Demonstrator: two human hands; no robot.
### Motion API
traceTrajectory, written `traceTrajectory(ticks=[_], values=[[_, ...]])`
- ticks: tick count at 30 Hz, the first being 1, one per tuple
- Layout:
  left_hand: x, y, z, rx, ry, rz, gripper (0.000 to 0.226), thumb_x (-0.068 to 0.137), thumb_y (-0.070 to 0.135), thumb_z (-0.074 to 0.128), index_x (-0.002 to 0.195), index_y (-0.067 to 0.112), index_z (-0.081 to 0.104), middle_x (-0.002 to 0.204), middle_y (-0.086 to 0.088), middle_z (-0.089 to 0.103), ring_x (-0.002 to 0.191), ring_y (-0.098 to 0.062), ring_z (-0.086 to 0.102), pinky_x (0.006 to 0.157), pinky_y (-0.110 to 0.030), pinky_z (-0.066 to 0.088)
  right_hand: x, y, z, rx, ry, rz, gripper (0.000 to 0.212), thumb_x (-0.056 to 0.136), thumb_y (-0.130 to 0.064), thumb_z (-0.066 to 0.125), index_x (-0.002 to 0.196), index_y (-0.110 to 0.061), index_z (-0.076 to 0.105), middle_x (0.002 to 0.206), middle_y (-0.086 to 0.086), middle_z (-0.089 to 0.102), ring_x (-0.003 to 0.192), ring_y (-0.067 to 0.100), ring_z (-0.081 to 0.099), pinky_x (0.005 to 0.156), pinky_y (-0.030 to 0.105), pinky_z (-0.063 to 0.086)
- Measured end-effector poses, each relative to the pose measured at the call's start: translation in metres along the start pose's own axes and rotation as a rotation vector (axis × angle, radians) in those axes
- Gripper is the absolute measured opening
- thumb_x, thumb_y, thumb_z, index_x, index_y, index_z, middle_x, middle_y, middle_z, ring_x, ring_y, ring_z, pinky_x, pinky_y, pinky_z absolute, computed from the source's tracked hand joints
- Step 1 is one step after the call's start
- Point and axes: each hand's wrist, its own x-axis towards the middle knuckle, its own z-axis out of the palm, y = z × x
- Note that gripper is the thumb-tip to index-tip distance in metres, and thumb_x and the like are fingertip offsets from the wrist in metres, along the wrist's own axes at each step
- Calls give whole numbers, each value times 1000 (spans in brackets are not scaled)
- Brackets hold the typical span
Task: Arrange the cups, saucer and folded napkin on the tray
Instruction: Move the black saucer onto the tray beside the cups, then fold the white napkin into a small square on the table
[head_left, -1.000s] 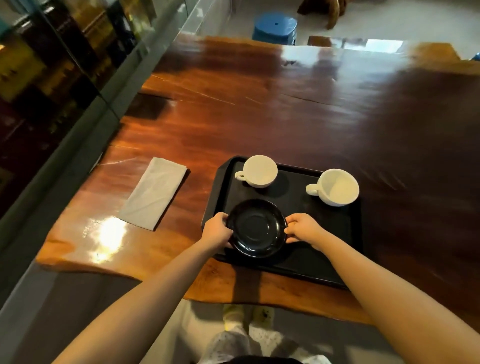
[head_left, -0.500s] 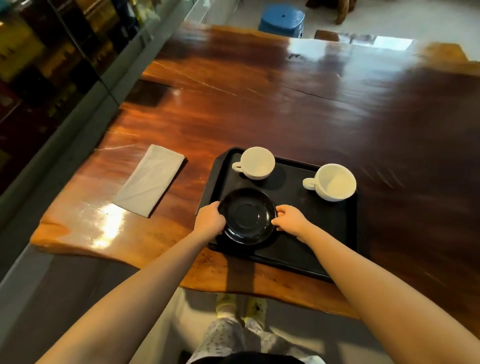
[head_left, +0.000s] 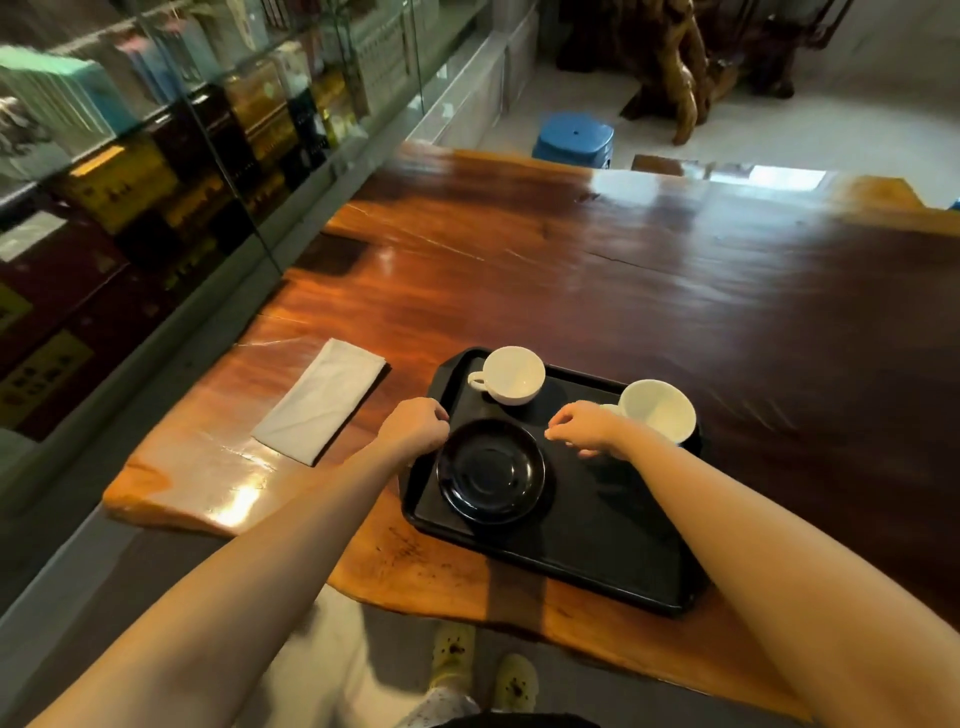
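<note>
Black rectangular tray (head_left: 613, 551) with a low raised rim, set on the glossy reddish wooden counter (head_left: 623, 291) close to its near edge. On the tray: black saucer (head_left: 491, 470) in the near left part, round, shiny, with a sunken centre ring, lying flat and bare. White cup (head_left: 511, 374) at the far left corner of the tray, upright, handle pointing left, nothing visible inside. Second white cup (head_left: 657, 410) at the far right edge, tipped toward the camera so the pale interior shows, handle side partly hidden behind the right wrist. Both cups well apart from the saucer, neither standing on it.

Folded napkin (head_left: 322, 397) off the tray, flat on the counter to the left, a pale grey oblong lying at a slant, a strip of bare wood between it and the tray rim.

Left hand (head_left: 415, 428) loosely curled, knuckles up, at the left rim of the tray just beside the saucer's far left edge; contact with the saucer unclear. Right hand (head_left: 587, 428) over the tray floor, right of the saucer and clear of it, fingers curled downward with thumb and forefinger drawn near each other, pinching nothing visible.

Blue stool (head_left: 574, 136) on the floor beyond the counter's far end. Glass display case (head_left: 171, 156) with boxed goods along the left side.
</note>
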Motion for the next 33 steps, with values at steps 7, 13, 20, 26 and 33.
traceTrajectory(ticks=[7,13,20,26,33], values=[[-17,-7,-46,30,90,-6,10,82,10,46,75,16,49,74,-9,49,66,-23,44,61,-32,47,-7,-61,-31,-115,-159,-124,39,95,-20,48,128,1,51,126,25,57,115,38,57,96,41,48],[-27,-59,-77,-24,188,-135,24,85,8,45,92,16,66,98,-15,67,91,-35,65,74,-31,53,4,-124,-18,-188,-167,-283,33,96,-17,49,117,8,57,95,14,57,76,23,53,60,29,44],[-13,-142,-92,-76,396,-273,33,93,16,41,119,9,60,125,-11,62,111,-28,57,88,-32,47,45,-190,42,-395,-90,-466,31,93,-20,49,112,2,62,105,16,65,97,29,62,72,33,51],[21,-198,-82,-59,433,-266,23,96,14,41,106,6,60,113,-15,64,101,-29,60,87,-33,46,105,-229,108,-462,-41,-450,38,98,-22,38,120,3,56,131,17,56,119,32,50,101,39,38],[56,-231,-33,157,267,-105,52,101,39,23,149,20,16,159,-4,13,147,-24,8,118,-38,-1,174,-223,186,-660,-3,-441,54,100,-35,33,148,-13,21,158,10,18,145,25,18,118,35,10]])
